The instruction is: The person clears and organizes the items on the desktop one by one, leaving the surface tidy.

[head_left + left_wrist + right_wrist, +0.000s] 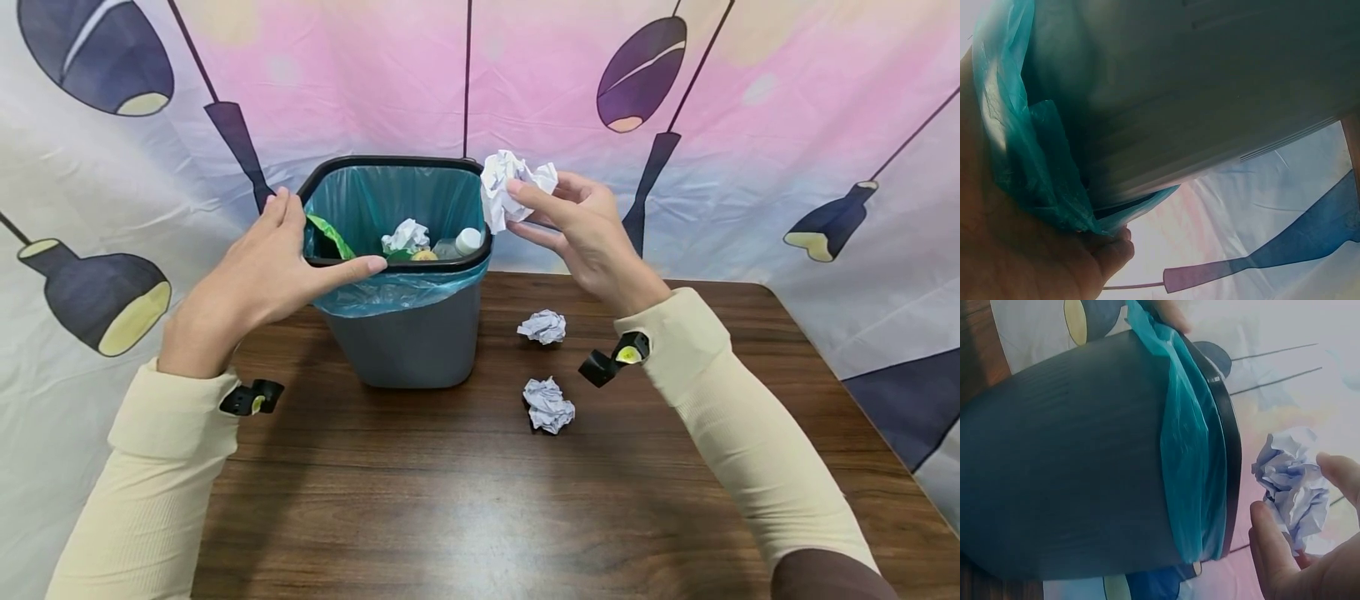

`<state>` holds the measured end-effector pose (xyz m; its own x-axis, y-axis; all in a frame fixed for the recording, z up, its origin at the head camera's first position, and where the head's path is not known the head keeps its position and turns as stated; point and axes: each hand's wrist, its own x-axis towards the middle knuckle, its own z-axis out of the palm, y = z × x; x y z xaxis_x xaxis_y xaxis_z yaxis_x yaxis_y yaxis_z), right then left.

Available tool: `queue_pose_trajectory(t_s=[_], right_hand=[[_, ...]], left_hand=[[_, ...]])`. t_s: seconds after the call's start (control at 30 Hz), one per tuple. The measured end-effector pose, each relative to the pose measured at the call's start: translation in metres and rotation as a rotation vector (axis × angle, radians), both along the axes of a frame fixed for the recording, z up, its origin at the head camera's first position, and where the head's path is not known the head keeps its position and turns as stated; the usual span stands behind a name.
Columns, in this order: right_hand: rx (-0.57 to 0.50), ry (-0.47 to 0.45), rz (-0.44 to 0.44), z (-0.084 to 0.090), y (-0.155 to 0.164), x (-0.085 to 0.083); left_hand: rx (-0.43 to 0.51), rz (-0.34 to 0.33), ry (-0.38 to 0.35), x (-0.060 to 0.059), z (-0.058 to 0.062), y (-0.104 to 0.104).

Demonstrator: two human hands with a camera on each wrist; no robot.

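My right hand [592, 237] pinches a crumpled white paper ball [506, 190] between thumb and fingers, just beside the right rim of the bin and slightly above it. My left hand [255, 267] rests on the near left corner of the grey bin [408, 333], with its thumb laid along the black front rim and its fingers straight along the left side. A teal bag [1013, 150] lines the bin and folds over the rim against that palm. Inside are another crumpled paper [406, 236], a white-capped bottle [467, 242] and a green wrapper [330, 235].
Two more crumpled paper balls, a farther one [543, 327] and a nearer one [549, 406], lie on the brown wooden table [420, 500] right of the bin. A patterned cloth [375, 75] hangs close behind the bin. Both wrists carry small black mounts.
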<state>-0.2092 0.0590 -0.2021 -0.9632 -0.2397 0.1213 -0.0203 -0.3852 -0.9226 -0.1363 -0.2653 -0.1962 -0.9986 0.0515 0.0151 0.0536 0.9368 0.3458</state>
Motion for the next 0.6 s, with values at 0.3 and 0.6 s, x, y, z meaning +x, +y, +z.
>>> queue_pose_trajectory(t_s=[0.3,0.6], right_hand=[[0.014,-0.025,-0.001,0.006,-0.016,0.002],[0.033,-0.028,0.03,0.009,-0.014,0.005]], left_hand=[[0.003,-0.003,-0.001,-0.001,0.0,0.0],[0.004,0.0,-0.002,0.0,0.0,-0.001]])
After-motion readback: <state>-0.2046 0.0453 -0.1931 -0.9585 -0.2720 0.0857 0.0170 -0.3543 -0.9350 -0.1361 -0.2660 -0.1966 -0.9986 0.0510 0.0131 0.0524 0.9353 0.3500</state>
